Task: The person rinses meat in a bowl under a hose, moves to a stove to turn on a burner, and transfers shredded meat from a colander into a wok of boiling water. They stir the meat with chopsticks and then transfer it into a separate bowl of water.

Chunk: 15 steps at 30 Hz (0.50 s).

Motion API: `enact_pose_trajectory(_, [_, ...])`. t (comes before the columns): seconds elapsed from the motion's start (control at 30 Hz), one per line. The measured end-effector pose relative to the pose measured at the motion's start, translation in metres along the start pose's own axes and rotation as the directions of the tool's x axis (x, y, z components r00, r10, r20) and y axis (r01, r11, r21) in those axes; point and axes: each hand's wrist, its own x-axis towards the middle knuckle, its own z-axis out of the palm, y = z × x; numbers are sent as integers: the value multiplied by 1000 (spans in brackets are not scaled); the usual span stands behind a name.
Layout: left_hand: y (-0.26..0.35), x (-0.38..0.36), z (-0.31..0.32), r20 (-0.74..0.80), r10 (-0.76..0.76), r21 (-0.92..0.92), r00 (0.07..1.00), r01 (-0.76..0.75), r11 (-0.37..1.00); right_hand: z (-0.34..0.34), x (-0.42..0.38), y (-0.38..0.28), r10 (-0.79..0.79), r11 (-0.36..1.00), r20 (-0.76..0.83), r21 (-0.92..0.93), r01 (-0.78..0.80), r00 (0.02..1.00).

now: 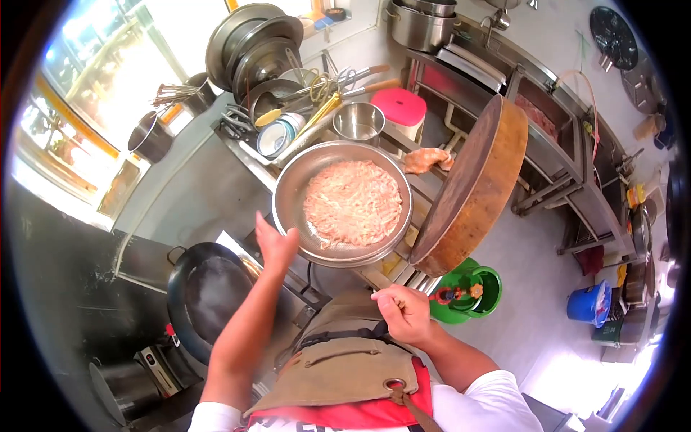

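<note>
Meat (353,203), pale pink, moist-looking and in thin strips, is heaped in a flattish round mass inside a steel basin (290,189). The left hand (277,245) is held wide beside its rim; the right hand (402,311) is curled, its contents indiscernible.

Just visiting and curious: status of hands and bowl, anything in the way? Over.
Left hand open, beside metal bowl. Right hand curled, contents unclear. Pink shreds in bowl, nothing covering them. Round wooden slab close by, right of bowl.
</note>
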Motion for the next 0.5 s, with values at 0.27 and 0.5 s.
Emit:
enact_pose_trajectory(0.27, [53,13,74,690,328,252,645,-639,727,4,2,13,64,998,120,-1,-65,991])
enact_pose_trajectory(0.5, [22,67,194,703,301,423,645,-719,552,-9,-19,28,243,969,86,-76,-237,966])
